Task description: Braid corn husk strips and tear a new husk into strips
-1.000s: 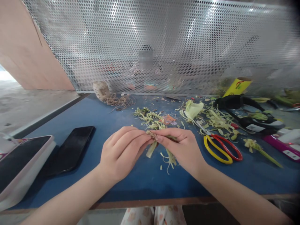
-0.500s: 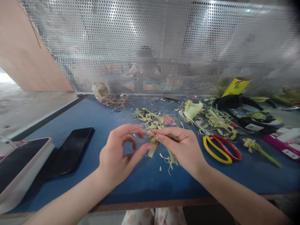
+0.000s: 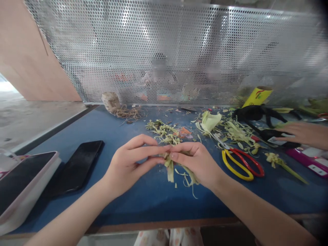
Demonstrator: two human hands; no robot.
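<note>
Both of my hands meet over the middle of the blue table. My right hand (image 3: 198, 160) pinches a small bundle of pale green husk strips (image 3: 170, 171), which looks like corn husk, between thumb and fingers. Loose strands trail from it beneath that hand. From the other side my left hand (image 3: 135, 162) has its thumb and fingertips closed at the bundle's near end. The fingers partly cover the bundle. Just beyond lies a heap of short husk scraps (image 3: 164, 131). Scissors (image 3: 238, 164) with one yellow and one red handle rest right of my right hand.
Two phones (image 3: 75, 167) (image 3: 23, 181) lie at left. A twine roll (image 3: 111, 101) stands at the back by a perforated metal screen (image 3: 179, 44). Rightward are husk piles (image 3: 237, 130), black straps (image 3: 252, 112), a yellow tube (image 3: 257, 96), a purple power strip (image 3: 304, 160) and another person's hand (image 3: 302, 133).
My left fingers have moved right and closed from a wider curl onto the husk bundle. Another person's hand has come in from the right, over the black straps.
</note>
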